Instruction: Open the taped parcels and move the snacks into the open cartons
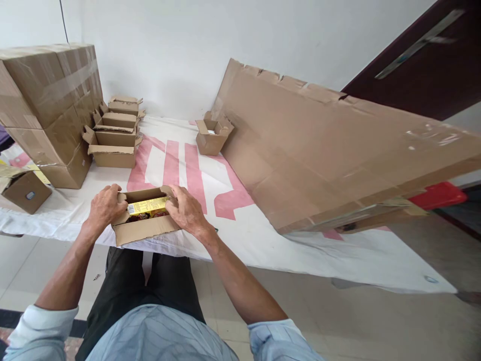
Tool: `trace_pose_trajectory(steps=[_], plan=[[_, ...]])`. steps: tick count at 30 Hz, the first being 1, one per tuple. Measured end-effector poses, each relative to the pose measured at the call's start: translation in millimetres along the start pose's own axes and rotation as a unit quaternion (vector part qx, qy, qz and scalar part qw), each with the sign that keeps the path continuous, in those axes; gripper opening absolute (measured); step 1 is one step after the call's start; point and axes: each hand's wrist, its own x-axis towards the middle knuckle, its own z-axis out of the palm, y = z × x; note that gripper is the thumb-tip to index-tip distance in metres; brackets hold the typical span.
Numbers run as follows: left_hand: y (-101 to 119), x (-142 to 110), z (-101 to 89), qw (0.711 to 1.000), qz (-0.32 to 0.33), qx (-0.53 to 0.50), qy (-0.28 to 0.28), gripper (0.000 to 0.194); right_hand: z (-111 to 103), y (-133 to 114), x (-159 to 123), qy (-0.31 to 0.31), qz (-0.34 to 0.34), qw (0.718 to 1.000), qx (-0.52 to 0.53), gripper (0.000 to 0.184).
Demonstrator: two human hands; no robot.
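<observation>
Carton [146,231] open at near edge of tabletop [263,250], left hand [107,204] curled round its nine-o'clock end, right hand [187,207] clasping three o'clock, grips partly hidden, yellow packaging [148,205] inside, base unseen, print illegible.

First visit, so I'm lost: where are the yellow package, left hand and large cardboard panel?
Yellow package [149,206]: head view, upper face.
Left hand [106,205]: head view, back of hand.
Large cardboard panel [323,150]: head view, broad face.

One head-worn view from close above, forward and down over the table [259,248]
</observation>
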Motion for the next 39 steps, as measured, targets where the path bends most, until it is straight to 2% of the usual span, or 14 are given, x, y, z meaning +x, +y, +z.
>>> trace_pose_trajectory(steps=[2, 5, 8, 12, 16, 19, 20, 22, 24, 26, 28, 34, 36, 39], plan=[[-13, 2, -5.5, 0.994, 0.015, -0.111, -0.004, 0.046, -3, 14, 3, 0.037, -0.018, 0.999, 0.017, 0.054], [-36, 0, -16.3, 0.958, 0.032, -0.284, -0.031, 0.055, -8, 31, 6, 0.071, -0.019, 0.997, 0.010, 0.056], [-53, -10, -23.4, 0.933, 0.035, -0.357, -0.039, 0.070, -7, 42, 8, 0.082, -0.035, 0.996, -0.005, 0.053], [-68, -27, -24.9, 0.933, 0.063, -0.354, -0.023, 0.075, 6, 58, 9, 0.088, -0.042, 0.994, 0.053, 0.046], [-75, -37, -21.2, 0.943, 0.077, -0.315, -0.069, 0.073, 28, 81, 11, 0.046, 0.060, 0.969, 0.236, 0.057], [-76, -40, -13.5, 0.959, 0.100, -0.264, -0.037, 0.066, 41, 93, 8, 0.034, 0.127, 0.947, 0.294, 0.072], [-74, -41, -10.1, 0.964, 0.113, -0.241, -0.020, 0.061, 42, 95, 7, 0.049, 0.123, 0.950, 0.283, 0.077], [-70, -43, -2.9, 0.972, 0.129, -0.197, 0.007, 0.054, 42, 95, 5, 0.094, 0.072, 0.967, 0.227, 0.078], [-65, -45, 4.1, 0.976, 0.134, -0.172, 0.013, 0.052, 37, 93, 5, 0.120, -0.006, 0.980, 0.157, 0.067], [-59, -47, 10.7, 0.974, 0.140, -0.177, -0.002, 0.059, 33, 90, 6, 0.112, -0.063, 0.984, 0.121, 0.053], [-54, -49, 17.1, 0.967, 0.151, -0.206, -0.019, 0.072, 32, 88, 6, 0.088, -0.077, 0.984, 0.132, 0.050], [-51, -41, 31.7, 0.940, 0.168, -0.292, -0.054, 0.114, 47, 83, -2, 0.024, 0.009, 0.967, 0.253, 0.069], [-53, -36, 32.4, 0.938, 0.167, -0.297, -0.062, 0.121, 45, 81, -2, 0.016, 0.017, 0.966, 0.257, 0.066], [-57, -33, 30.1, 0.939, 0.171, -0.291, -0.067, 0.127, 25, 74, 4, 0.038, -0.026, 0.982, 0.183, 0.049]])
